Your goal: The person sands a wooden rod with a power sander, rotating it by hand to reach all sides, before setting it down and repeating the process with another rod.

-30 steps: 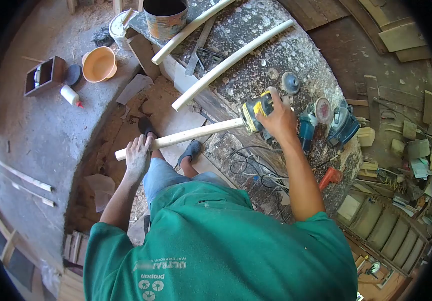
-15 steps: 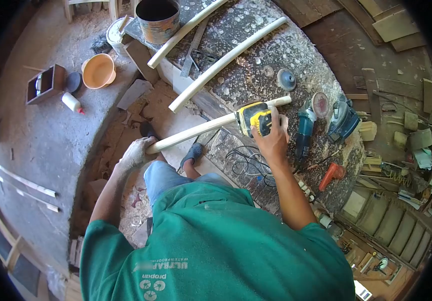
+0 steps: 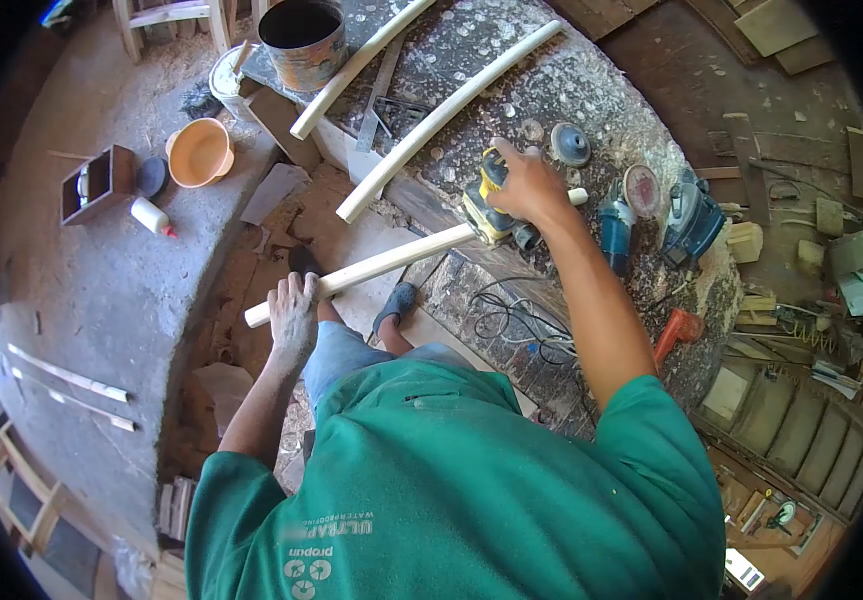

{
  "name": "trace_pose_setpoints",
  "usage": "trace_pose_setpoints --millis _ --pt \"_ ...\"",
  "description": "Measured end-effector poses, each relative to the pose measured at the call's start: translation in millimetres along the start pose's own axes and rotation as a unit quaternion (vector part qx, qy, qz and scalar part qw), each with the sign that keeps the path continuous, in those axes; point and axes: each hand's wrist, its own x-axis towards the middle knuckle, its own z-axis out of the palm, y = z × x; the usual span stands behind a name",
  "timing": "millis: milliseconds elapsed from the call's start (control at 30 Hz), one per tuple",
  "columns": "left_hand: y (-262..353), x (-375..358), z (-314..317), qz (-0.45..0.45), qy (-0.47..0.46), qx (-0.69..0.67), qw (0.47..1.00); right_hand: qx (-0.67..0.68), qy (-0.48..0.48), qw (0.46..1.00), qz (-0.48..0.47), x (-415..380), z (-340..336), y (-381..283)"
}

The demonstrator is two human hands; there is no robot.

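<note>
A pale wooden pole [image 3: 391, 261] lies across the edge of the speckled workbench [image 3: 641, 120], its near end sticking out to the left. My left hand [image 3: 294, 308] is wrapped over the pole close to that end, dusty on its back. Around a yellow and black power sander [image 3: 488, 205] my right hand [image 3: 531, 187] is closed, and the sander is tilted against the pole near the bench edge. The sander's underside is hidden. Two more pale poles, one of them long and curved [image 3: 451, 115], rest on the bench beyond.
Right of the sander are a backing disc [image 3: 570, 144], a teal grinder [image 3: 615, 235], another teal tool [image 3: 691, 222] and a red tool [image 3: 678, 330]. Loose cables [image 3: 511, 315] lie by the bench edge. A metal bucket [image 3: 302, 45] and orange basin [image 3: 200, 153] stand further left.
My left hand has turned and now lies over the pole further from its end. My right hand has shifted up and left, tilting the sander. The pole reaches further left.
</note>
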Motion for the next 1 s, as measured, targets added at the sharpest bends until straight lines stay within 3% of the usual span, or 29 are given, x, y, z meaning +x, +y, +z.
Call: trace_pose_setpoints --millis 233,467,567,633,733,933,1000 --pt "-18 7 6 0.030 -0.111 -0.121 0.986 0.088 0.079 0.992 -0.043 -55 23 -14" --pt "-4 28 -24 -0.044 -0.225 -0.129 0.965 0.161 0.250 0.953 -0.059 -95 79 11" --pt "-8 37 -27 -0.057 -0.289 -0.145 0.944 0.178 0.279 0.943 -0.012 -93 90 28" --pt "-10 40 -30 -0.069 -0.336 -0.171 0.924 0.184 0.269 0.945 0.035 -86 88 45" --pt "-11 42 -29 -0.073 -0.348 -0.186 0.916 0.178 0.269 0.946 0.030 -60 71 68" --pt "-5 36 -30 -0.034 -0.263 -0.137 0.954 0.040 0.123 0.991 0.036 8 -3 57" --pt "-8 24 -23 0.001 -0.175 -0.149 0.973 0.016 0.066 0.997 0.025 32 -14 46"
